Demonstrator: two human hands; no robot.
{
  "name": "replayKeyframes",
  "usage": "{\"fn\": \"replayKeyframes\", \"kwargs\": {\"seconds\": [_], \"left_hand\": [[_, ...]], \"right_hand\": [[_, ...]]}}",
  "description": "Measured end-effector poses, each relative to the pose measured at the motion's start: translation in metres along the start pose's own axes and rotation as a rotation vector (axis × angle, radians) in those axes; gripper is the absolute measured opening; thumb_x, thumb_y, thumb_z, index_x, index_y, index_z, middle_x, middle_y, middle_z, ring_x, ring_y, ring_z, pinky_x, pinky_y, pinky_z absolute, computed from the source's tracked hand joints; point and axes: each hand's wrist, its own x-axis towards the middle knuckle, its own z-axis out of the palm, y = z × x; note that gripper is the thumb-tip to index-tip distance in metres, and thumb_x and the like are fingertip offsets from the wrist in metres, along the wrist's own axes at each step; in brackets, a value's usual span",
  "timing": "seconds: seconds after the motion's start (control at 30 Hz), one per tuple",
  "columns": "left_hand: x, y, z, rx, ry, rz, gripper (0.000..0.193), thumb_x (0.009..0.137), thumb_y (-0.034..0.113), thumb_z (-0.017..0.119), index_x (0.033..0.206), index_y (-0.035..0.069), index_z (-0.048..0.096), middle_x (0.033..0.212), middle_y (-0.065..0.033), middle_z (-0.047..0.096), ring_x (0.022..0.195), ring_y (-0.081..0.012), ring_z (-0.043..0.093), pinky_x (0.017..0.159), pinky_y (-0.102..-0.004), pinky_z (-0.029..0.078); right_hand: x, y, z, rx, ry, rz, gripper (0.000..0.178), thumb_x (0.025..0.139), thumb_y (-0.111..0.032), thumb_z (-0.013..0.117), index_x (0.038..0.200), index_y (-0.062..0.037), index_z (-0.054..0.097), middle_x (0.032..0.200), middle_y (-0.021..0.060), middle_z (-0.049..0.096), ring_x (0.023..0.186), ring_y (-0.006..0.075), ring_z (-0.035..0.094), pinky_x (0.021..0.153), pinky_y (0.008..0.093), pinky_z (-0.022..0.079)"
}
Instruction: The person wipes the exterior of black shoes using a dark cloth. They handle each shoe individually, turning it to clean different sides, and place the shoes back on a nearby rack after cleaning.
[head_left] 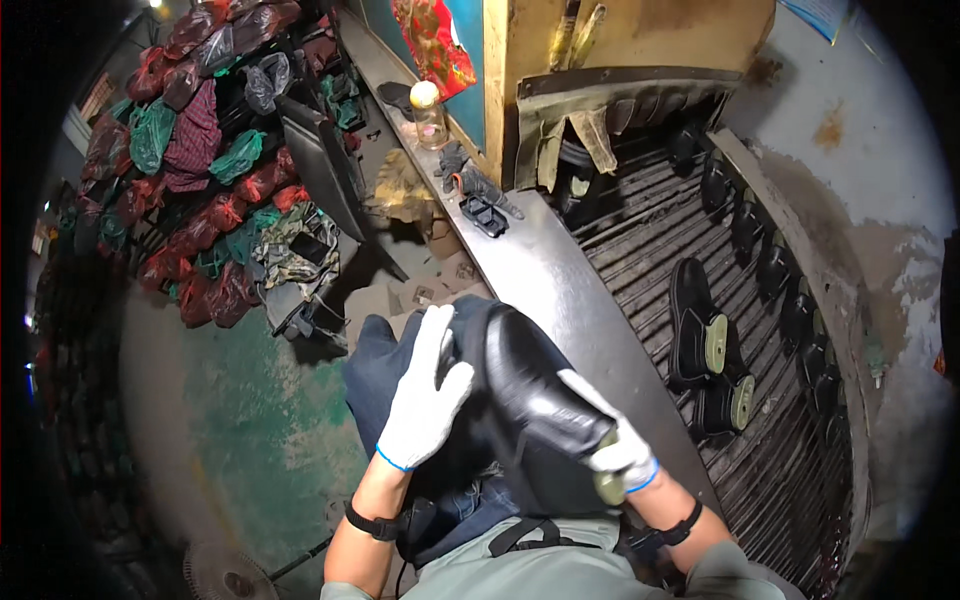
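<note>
Closest to us, a glossy black shoe [530, 375] sits over our lap, its rounded toe pointing to the far left and its opening toward the near right, where a pale green piece [607, 487] shows. Our right hand [628, 455], in a white glove, is partly closed around the near end of the shoe, with a finger stretched along its right side. Our left hand [422, 405], gloved likewise, is open just beside the shoe's left side, fingers straight and thumb spread; it grips nothing that we can see, and we cannot tell whether it touches the shoe. Dark straps circle both our wrists, above a grey-green shirt [480, 570]. Just to the right, a metal ledge [555, 265] runs toward the far left, bearing a small black tray-like piece [484, 215], dark gloves [470, 182] and a clear jar [430, 130] with a yellow top. Beyond the ledge to the right, we see a slatted conveyor [640, 270] carrying two black shoes [688, 315] near its middle and a row of others along its right edge. At far left, red and green plastic bags [152, 135] are piled beside a black chair [315, 150].
</note>
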Motion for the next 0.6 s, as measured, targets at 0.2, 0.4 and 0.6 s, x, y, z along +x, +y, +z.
{"fn": "replayKeyframes", "kwargs": {"seconds": [0.2,0.4,0.6], "left_hand": [[-0.016,-0.029,0.003,-0.073,-0.118,-0.066,0.051,0.112,0.017,0.066,0.159,0.001,0.056,0.149,-0.0128,0.067,0.136,-0.0227,0.065,0.118,-0.0379,0.049],[-0.037,-0.035,-0.020,-0.108,-0.206,-0.224,0.047,0.105,0.004,0.068,0.152,-0.001,0.062,0.139,-0.0118,0.073,0.130,-0.0207,0.069,0.113,-0.0355,0.053],[-0.019,-0.012,-0.022,-0.029,-0.172,-0.257,0.048,0.105,0.005,0.071,0.152,0.000,0.062,0.141,-0.0121,0.073,0.131,-0.0212,0.069,0.114,-0.0361,0.053]], "right_hand": [[0.017,-0.140,-0.208,-0.293,0.664,-0.314,0.011,0.095,-0.016,0.074,0.104,-0.0082,0.075,0.096,0.0032,0.074,0.088,0.0172,0.072,0.091,0.0355,0.061],[0.085,-0.244,-0.243,-0.986,0.864,-0.540,0.077,0.086,0.006,0.075,0.160,0.0050,0.052,0.121,0.0118,0.072,0.104,0.0168,0.069,0.090,0.0299,0.058],[0.340,-0.179,-0.117,-0.511,0.932,-0.214,0.086,0.103,-0.031,0.080,0.172,-0.0151,0.033,0.128,0.0206,0.065,0.096,0.0376,0.074,0.078,0.0533,0.069]]}}
